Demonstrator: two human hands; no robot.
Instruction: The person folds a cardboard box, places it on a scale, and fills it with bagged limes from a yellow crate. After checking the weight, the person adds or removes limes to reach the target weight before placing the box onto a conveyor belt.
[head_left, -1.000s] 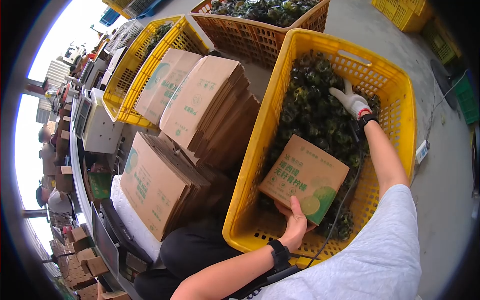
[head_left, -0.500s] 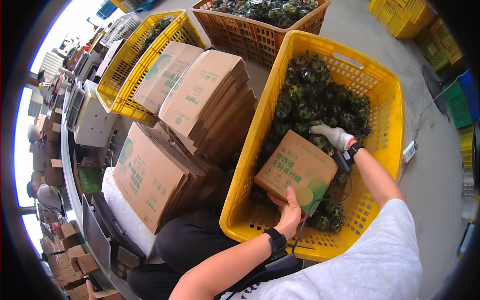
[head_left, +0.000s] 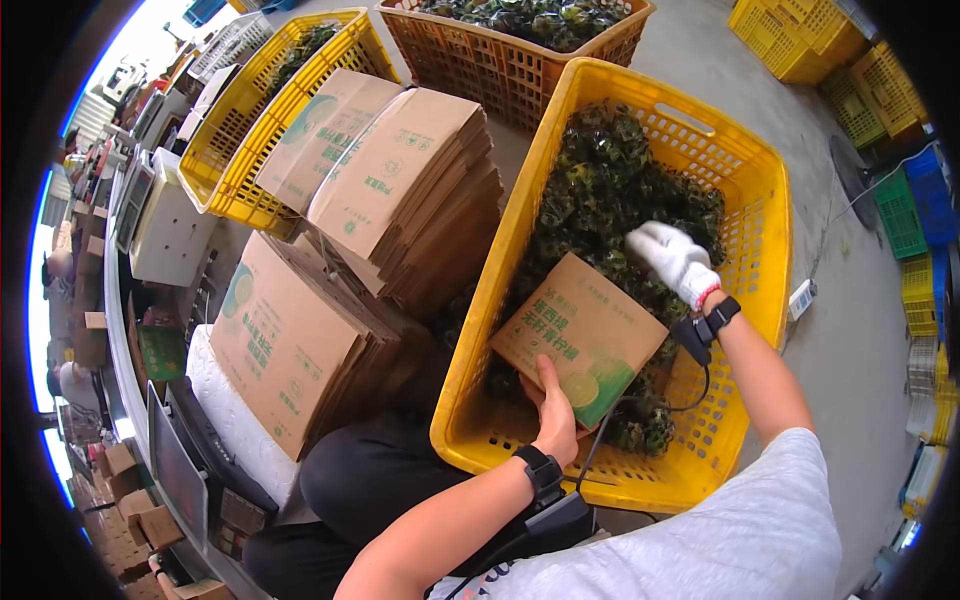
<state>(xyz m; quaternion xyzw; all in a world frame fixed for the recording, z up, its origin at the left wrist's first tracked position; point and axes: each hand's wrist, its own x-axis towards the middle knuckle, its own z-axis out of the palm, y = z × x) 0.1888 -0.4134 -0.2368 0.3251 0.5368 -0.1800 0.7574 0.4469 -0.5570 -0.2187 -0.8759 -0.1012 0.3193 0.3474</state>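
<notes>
My left hand (head_left: 553,413) is bare and holds a small brown cardboard box (head_left: 575,325) by its near lower edge, thumb on the printed face. Green lettering and a lime picture show on that face, which is tilted up toward me. The box is over a large yellow plastic crate (head_left: 462,400) full of small dark green, shiny-wrapped items (head_left: 600,170), whose kind I cannot make out. My right hand (head_left: 675,262), in a white glove, is above those items just beyond the box's right side. Its fingers are stretched out, slightly blurred, with nothing visible in them.
Left of the crate stand bundles of flattened cartons (head_left: 400,180) and another carton stack (head_left: 285,345). An orange-brown crate (head_left: 520,75) and a yellow basket (head_left: 235,150) are beyond. A scale-like device (head_left: 190,460) is at lower left. Stacked yellow crates (head_left: 800,40) stand far right.
My right hand has lifted slightly away from the wrapped items and its fingers look more extended. My left hand still holds the box. The whole view has shifted a little to the left.
</notes>
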